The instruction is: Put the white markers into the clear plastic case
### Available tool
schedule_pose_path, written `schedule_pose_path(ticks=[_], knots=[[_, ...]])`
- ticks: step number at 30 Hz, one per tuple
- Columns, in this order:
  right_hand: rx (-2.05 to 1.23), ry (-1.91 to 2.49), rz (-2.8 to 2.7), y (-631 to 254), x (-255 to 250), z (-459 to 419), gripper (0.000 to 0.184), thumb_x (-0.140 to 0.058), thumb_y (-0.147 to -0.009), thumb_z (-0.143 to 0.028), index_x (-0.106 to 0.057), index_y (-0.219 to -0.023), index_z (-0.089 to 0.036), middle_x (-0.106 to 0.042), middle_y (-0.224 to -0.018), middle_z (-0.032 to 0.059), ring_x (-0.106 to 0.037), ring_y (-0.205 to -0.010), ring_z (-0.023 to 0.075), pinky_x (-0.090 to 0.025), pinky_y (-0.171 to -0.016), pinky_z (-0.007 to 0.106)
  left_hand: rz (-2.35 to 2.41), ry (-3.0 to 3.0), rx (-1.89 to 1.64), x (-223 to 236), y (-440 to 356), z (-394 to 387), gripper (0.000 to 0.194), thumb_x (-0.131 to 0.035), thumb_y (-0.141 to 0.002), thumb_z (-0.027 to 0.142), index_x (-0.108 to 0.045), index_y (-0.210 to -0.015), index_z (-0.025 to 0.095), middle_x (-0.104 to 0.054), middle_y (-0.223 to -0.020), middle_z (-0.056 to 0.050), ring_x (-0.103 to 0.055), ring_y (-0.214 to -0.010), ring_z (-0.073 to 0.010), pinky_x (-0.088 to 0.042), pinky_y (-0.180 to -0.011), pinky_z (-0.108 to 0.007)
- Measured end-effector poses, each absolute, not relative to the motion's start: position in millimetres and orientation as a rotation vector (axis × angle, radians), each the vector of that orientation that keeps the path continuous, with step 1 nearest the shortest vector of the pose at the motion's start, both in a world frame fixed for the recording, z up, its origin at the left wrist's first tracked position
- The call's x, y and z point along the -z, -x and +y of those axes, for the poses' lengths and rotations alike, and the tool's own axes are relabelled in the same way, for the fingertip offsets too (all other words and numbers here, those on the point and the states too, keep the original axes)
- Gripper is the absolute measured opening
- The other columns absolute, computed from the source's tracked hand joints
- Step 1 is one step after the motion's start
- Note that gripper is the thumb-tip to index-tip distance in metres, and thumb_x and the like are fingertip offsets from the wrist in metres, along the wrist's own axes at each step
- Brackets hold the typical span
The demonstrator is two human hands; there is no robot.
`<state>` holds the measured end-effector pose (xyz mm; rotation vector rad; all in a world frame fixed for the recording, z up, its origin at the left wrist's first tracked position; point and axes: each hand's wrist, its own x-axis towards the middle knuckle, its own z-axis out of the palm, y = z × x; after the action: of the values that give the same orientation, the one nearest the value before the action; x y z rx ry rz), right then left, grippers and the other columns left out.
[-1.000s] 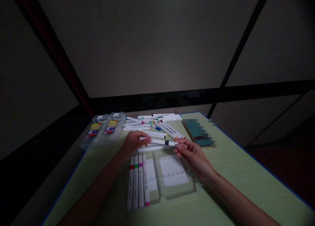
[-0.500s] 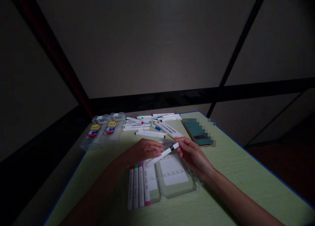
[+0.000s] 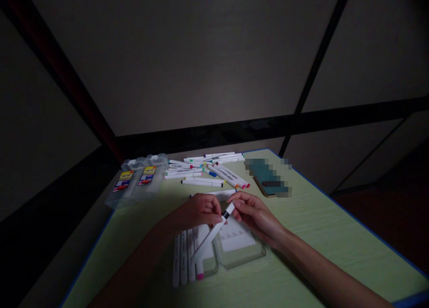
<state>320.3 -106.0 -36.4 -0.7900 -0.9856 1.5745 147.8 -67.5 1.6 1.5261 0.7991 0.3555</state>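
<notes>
A white marker [image 3: 208, 242] with a black band slants over a clear plastic case [image 3: 231, 265]. My left hand [image 3: 200, 210] pinches it just beside the band, fingers curled. At its upper end, the thumb and fingers of my right hand [image 3: 257, 215] grip the white cap. Below my left wrist, several white markers [image 3: 184, 265] stand side by side at the case's left side, one with a pink end toward me. My left hand and forearm hide their far ends. White panels lie inside the case.
Loose white markers [image 3: 203, 182] with coloured ends lie scattered across the far part of the green table [image 3: 321, 250]. Two clear cases with labels [image 3: 134, 189] stand at the back left. A teal phone-like object [image 3: 268, 176], partly pixelated, lies at the back right. A wall rises behind.
The marker has tilted more steeply, its cap end coming lower and left. My left fingers have closed on it near the band, and my right hand has shifted slightly left with the cap.
</notes>
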Motion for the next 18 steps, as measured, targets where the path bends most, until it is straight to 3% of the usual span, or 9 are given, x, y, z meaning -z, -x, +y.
schedule_pose_path(ticks=[8,12,15,18], knots=[[-1.55,0.78,-0.929,-318.9,33.6,-109.8,0.03,-0.069,-0.065,-0.035,-0.055,-0.085,-0.017,-0.056,-0.054,-0.0046,-0.045,-0.046,0.006,-0.03,-0.047,0.018,0.753,-1.434,-0.415,8.5,-149.1,-63.1,0.027,-0.065,-0.058,0.02,-0.045,-0.075,0.015,-0.059,-0.065,0.0,-0.055,-0.059,-0.0099,-0.04,-0.052,-0.02],[-1.467,0.823,-0.937,-318.1,35.9,-109.5,0.032,-0.067,-0.067,-0.035,-0.051,-0.089,-0.018,-0.054,-0.054,-0.0055,-0.044,-0.047,0.0067,-0.03,-0.048,0.019,0.795,-1.362,-0.493,9.6,-149.8,-59.9,0.047,-0.066,-0.056,0.019,-0.042,-0.097,0.017,-0.059,-0.068,0.001,-0.057,-0.062,-0.0119,-0.041,-0.052,-0.021],[-1.3,0.884,-1.09,-317.6,38.6,-111.3,0.028,-0.061,-0.072,-0.036,-0.049,-0.09,-0.019,-0.05,-0.053,-0.0064,-0.044,-0.046,0.0078,-0.033,-0.048,0.02,0.819,-1.345,-0.55,8.8,-149.8,-59.2,0.067,-0.067,-0.056,0.02,-0.035,-0.115,0.02,-0.055,-0.065,0.004,-0.058,-0.063,-0.013,-0.043,-0.054,-0.022],[-0.889,0.957,-1.424,-319.1,39.9,-117.5,0.017,-0.05,-0.081,-0.031,-0.048,-0.093,-0.02,-0.049,-0.058,-0.0041,-0.047,-0.052,0.0103,-0.037,-0.05,0.023,0.831,-1.354,-0.582,8.1,-148.6,-59.2,0.074,-0.066,-0.059,0.022,-0.03,-0.124,0.021,-0.054,-0.068,0.003,-0.056,-0.064,-0.0121,-0.044,-0.057,-0.023]])
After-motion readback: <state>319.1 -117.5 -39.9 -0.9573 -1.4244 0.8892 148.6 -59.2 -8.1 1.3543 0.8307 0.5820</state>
